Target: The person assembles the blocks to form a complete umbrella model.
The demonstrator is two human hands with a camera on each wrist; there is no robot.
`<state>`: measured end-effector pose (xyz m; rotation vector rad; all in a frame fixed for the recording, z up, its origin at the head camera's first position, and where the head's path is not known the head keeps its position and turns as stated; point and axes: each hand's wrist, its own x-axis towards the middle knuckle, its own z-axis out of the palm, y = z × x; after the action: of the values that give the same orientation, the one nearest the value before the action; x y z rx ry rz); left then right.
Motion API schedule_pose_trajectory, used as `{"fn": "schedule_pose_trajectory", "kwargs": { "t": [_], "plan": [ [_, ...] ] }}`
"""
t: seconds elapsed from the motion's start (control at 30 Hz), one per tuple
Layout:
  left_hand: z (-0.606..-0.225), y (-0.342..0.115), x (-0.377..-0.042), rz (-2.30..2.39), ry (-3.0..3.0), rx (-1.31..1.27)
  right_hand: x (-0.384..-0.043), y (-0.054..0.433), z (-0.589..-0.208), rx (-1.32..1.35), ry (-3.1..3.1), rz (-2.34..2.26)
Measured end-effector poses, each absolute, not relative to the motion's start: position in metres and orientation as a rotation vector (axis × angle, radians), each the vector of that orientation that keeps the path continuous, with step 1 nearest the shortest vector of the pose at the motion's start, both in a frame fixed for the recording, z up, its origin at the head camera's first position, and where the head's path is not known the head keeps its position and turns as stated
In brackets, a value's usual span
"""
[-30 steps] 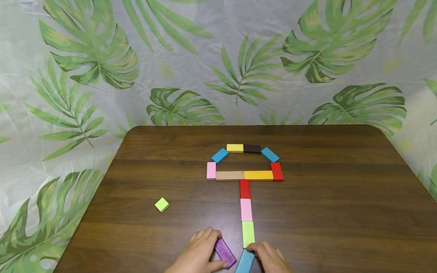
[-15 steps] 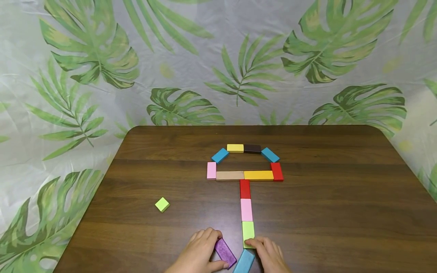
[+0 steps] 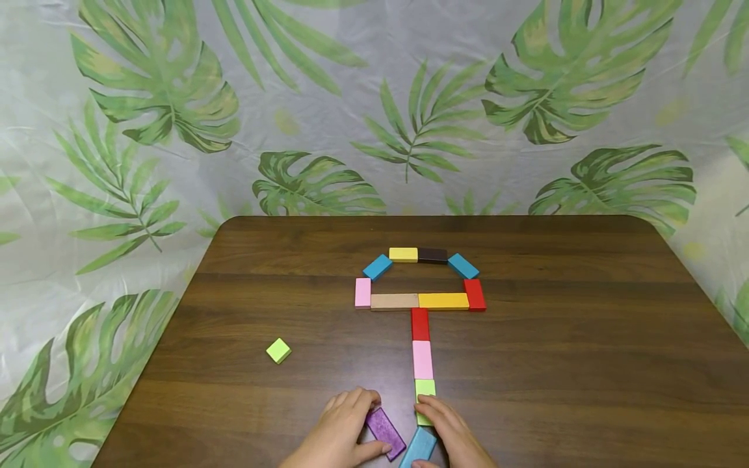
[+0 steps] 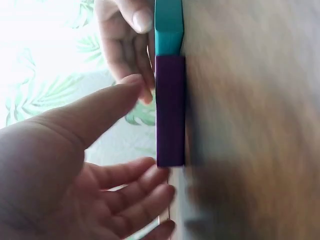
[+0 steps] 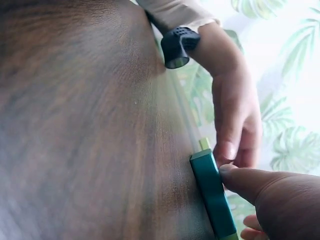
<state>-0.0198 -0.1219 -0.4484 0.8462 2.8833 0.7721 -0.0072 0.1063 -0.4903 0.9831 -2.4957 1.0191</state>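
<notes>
Beside the purple block (image 3: 386, 434), my left hand (image 3: 342, 432) has its fingertips right at the far end and its thumb overlapping the near end. In the left wrist view, a gap shows between the thumb and the purple block (image 4: 171, 110). My right hand (image 3: 456, 432) reaches over the lime green block (image 3: 425, 388), which the fingers partly hide. Its thumb is at the blue block (image 3: 419, 448), touching the upper edge of the blue block (image 5: 212, 195) in the right wrist view. The purple and blue blocks lie tilted towards each other, their near ends close together.
A pink block (image 3: 422, 359) and a red block (image 3: 420, 324) continue the line away from me. It meets a closed outline of several coloured blocks, including tan (image 3: 394, 301) and orange (image 3: 443, 300). A small lime cube (image 3: 278, 351) lies left on the brown table (image 3: 556, 364).
My right hand's fingers have moved off the blue block's far end and forward over the lime green block; its thumb has come into view. The blue block has shifted slightly. My left hand barely moved.
</notes>
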Motion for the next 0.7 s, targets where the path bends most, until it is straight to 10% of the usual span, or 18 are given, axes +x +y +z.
{"fn": "schedule_pose_trajectory", "kwargs": {
  "t": [0.7],
  "plan": [
    [-0.436,-0.188,-0.05,1.172,3.404,0.486,-0.008,0.107,-0.493,0.988,-2.484,1.054]
  ]
}}
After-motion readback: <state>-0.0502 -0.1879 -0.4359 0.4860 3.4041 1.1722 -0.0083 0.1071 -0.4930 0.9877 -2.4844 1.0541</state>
